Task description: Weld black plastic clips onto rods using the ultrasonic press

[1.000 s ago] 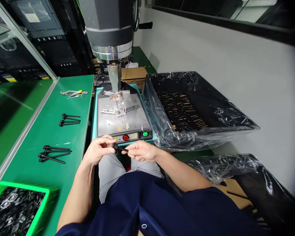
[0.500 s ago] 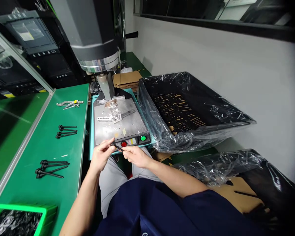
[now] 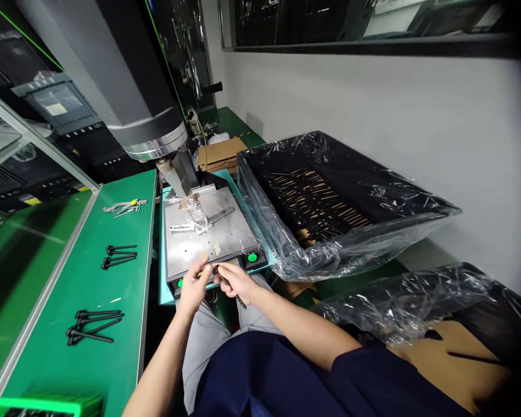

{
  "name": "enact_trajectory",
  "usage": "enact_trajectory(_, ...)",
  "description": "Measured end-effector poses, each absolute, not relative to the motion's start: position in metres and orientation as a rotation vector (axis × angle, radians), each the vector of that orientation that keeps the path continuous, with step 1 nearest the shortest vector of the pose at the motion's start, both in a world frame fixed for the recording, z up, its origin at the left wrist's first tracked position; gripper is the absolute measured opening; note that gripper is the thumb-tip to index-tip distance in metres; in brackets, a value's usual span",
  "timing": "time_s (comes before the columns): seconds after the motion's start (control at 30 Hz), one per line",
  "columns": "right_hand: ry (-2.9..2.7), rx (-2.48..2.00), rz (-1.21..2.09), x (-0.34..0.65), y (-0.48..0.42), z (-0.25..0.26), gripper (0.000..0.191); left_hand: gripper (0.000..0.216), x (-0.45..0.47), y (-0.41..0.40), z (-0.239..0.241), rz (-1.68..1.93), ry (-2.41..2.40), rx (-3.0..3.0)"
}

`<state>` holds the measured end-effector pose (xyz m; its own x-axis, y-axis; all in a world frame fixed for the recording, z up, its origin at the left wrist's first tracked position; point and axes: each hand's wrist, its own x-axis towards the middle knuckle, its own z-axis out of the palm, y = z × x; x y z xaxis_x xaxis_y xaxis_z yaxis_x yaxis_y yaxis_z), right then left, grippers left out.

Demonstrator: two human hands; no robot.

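Note:
My left hand (image 3: 194, 285) and my right hand (image 3: 238, 280) meet just in front of the press machine's front panel (image 3: 217, 272). Both pinch a thin black ribbed strap (image 3: 228, 284). Its head lies between the fingertips and its tail slants down past my right palm. The hands sit above my lap, next to the green button (image 3: 252, 257). The press head (image 3: 150, 136) hangs over the metal plate (image 3: 204, 237), which carries crumpled clear film and small fixtures.
Two groups of black straps (image 3: 93, 324) (image 3: 119, 256) lie on the green bench to the left, with metal tools (image 3: 125, 205) farther back. A film-lined black tray of parts (image 3: 330, 202) stands to the right. A green bin (image 3: 47, 405) is at the lower left.
The view has tilted up and left. My hands have moved forward to the machine's front panel, and the strap has turned so its tail points down to the right.

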<state>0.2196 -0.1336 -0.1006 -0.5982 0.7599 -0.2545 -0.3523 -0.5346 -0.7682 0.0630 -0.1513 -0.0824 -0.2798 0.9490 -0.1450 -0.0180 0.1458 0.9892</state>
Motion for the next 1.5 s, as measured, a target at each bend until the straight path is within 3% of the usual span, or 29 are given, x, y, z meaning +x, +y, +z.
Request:
enact_trajectory(0.2,-0.947,-0.934,2.151,0.208,-0.127,-0.124,0.023,0.024,0.036,-0.082,-0.083,1.407,1.213,0.002)
enact_trajectory(0.37,-1.017,-0.905,2.178,0.172,-0.117,-0.140,0.024,0.005,0.032,-0.051,-0.054,1.525,1.067,-0.088)
enact_trajectory(0.47,-1.070,-0.813,2.108,0.147,-0.097,-0.136,0.027,0.007,0.041,-0.050,-0.030,1.591,0.986,-0.052)
enact_trajectory(0.6,-1.148,-0.758,1.735,0.126,-0.053,-0.116,0.020,0.014,0.050,-0.053,-0.003,1.609,0.877,0.076)
enact_trajectory(0.7,-1.199,-0.781,1.386,0.125,-0.016,-0.097,0.026,0.017,0.047,-0.052,0.008,1.658,0.877,0.183)
enact_trajectory(0.97,-1.489,-0.885,0.950,0.140,0.053,-0.053,0.033,0.004,0.026,-0.028,0.011,1.736,0.910,0.345)
enact_trajectory(1.5,-1.610,-0.860,1.101,0.133,0.093,-0.048,0.020,0.012,0.010,-0.017,-0.015,1.731,0.974,0.331)
